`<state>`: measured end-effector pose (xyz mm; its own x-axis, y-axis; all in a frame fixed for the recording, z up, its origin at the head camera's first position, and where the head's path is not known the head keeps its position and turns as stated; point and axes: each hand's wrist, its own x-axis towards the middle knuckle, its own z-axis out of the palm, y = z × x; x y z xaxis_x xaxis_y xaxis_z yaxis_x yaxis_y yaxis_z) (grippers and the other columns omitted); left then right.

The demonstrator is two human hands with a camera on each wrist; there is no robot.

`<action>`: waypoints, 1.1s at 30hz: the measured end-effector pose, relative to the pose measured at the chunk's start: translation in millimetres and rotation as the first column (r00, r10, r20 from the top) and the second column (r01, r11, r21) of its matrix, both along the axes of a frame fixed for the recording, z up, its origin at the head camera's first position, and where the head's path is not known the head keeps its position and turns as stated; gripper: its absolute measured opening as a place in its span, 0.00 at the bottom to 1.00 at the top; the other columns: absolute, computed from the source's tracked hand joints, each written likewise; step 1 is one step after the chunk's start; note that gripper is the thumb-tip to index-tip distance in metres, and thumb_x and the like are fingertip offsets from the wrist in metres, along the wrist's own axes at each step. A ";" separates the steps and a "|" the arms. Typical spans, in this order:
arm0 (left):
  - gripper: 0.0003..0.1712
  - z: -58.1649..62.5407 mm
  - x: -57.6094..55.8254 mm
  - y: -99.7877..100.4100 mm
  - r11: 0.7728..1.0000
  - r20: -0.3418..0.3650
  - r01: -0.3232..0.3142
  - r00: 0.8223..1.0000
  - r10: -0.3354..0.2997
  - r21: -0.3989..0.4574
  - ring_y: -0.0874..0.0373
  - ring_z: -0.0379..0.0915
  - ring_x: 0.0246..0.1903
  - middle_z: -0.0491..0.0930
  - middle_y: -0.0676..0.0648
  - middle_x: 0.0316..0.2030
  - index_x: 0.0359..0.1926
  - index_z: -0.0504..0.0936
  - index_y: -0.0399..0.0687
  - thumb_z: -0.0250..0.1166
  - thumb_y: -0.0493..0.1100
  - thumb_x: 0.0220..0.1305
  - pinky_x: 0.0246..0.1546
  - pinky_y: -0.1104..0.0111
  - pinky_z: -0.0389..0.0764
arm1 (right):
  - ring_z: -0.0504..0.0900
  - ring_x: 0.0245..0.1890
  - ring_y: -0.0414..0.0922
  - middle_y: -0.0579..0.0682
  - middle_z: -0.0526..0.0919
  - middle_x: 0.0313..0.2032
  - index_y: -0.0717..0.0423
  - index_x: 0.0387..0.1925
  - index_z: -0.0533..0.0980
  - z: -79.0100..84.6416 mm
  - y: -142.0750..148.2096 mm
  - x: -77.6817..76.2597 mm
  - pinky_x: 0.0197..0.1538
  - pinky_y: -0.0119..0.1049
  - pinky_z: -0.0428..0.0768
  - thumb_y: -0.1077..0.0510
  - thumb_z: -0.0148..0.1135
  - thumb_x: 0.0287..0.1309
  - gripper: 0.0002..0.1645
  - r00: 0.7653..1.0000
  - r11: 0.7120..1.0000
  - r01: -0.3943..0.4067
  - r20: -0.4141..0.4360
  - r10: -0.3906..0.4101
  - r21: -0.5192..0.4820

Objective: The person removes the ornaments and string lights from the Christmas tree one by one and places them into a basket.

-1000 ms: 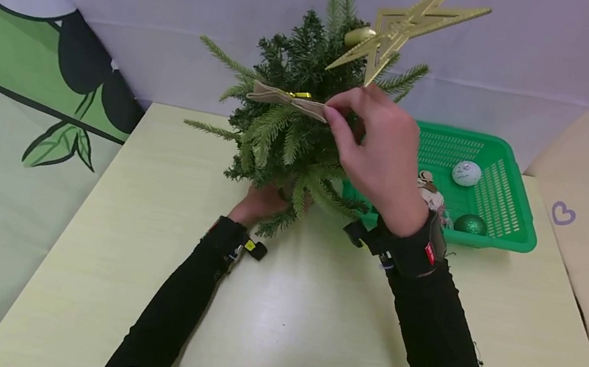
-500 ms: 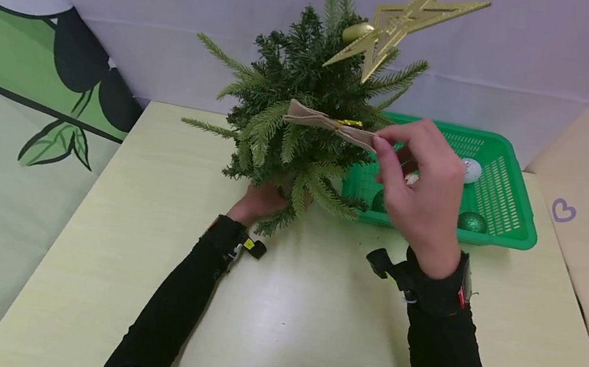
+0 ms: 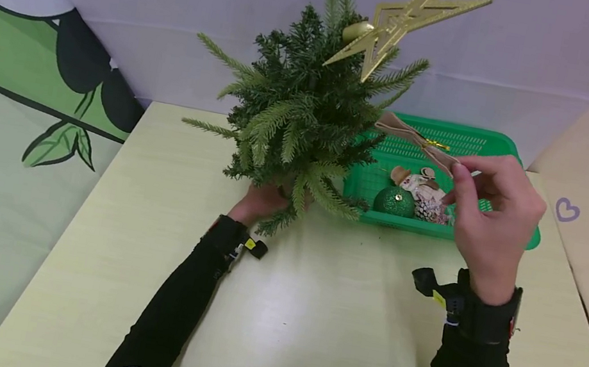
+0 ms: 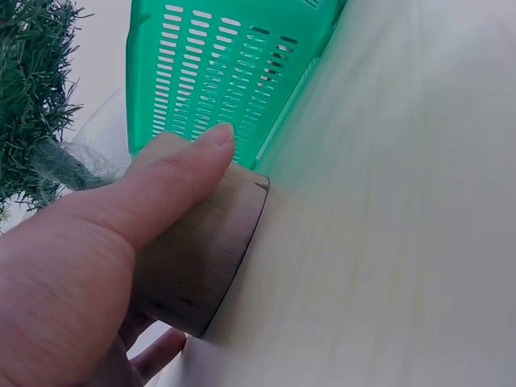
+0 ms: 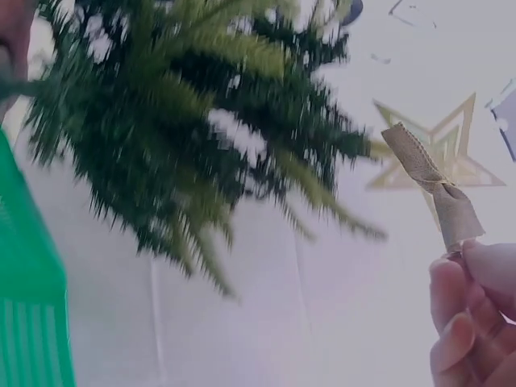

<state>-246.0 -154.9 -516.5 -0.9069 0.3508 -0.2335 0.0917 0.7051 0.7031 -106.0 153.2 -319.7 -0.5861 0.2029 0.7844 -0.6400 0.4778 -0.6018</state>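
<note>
A small artificial Christmas tree (image 3: 301, 107) stands on the table, with a gold star (image 3: 409, 24) and a gold ball (image 3: 357, 32) near its top. Low under the branches, my left hand (image 3: 262, 203) grips the tree's round wooden base (image 4: 201, 250); the left wrist view shows the thumb lying over its upper edge. Between thumb and fingertips my right hand (image 3: 496, 217) pinches one end of a beige fabric bow (image 3: 413, 140) with a gold tie. The bow hangs in the air over the green basket (image 3: 534, 240), apart from the tree.
In the basket, right of the tree, lie a green glitter ball (image 3: 395, 201) and a snowman-like ornament (image 3: 427, 196). My right hand hides part of the basket. A fabric backdrop (image 3: 173, 69) rises behind the table (image 3: 303, 341).
My right hand has carried the bow from the front of the tree rightward to above the basket. My left hand and the tree have stayed in place.
</note>
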 end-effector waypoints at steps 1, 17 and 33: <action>0.19 0.2 0.4 0.2 1.000 0.012 -0.001 1.000 0.001 0.006 0.57 0.44 0.22 0.53 0.52 0.18 0.23 0.62 0.54 0.53 0.47 0.75 0.48 0.54 0.56 | 0.80 0.22 0.27 0.34 0.82 0.34 0.78 0.37 0.82 -1.4 4.9 1.0 0.33 0.19 0.81 0.74 0.68 0.61 0.06 1.000 1.000 0.015 0.008 -0.015 -0.009; 0.12 2.8 -0.9 0.3 1.000 -0.040 0.023 0.999 -0.024 -0.017 0.56 0.43 0.25 0.53 0.51 0.20 0.38 0.72 0.51 0.49 0.50 0.78 0.46 0.54 0.53 | 0.79 0.19 0.28 0.34 0.85 0.31 0.75 0.41 0.85 -28.6 81.8 -14.8 0.28 0.17 0.78 0.66 0.70 0.63 0.11 0.959 0.982 0.188 0.221 -0.177 -0.028; 0.19 3.5 2.9 -0.5 1.000 -0.001 0.009 1.000 -0.009 0.014 0.57 0.43 0.24 0.52 0.51 0.21 0.26 0.58 0.54 0.51 0.49 0.76 0.53 0.57 0.59 | 0.78 0.22 0.36 0.60 0.89 0.27 0.60 0.38 0.90 -79.4 104.0 -50.3 0.20 0.34 0.67 0.52 0.73 0.64 0.14 0.738 0.848 0.051 0.552 -0.388 0.528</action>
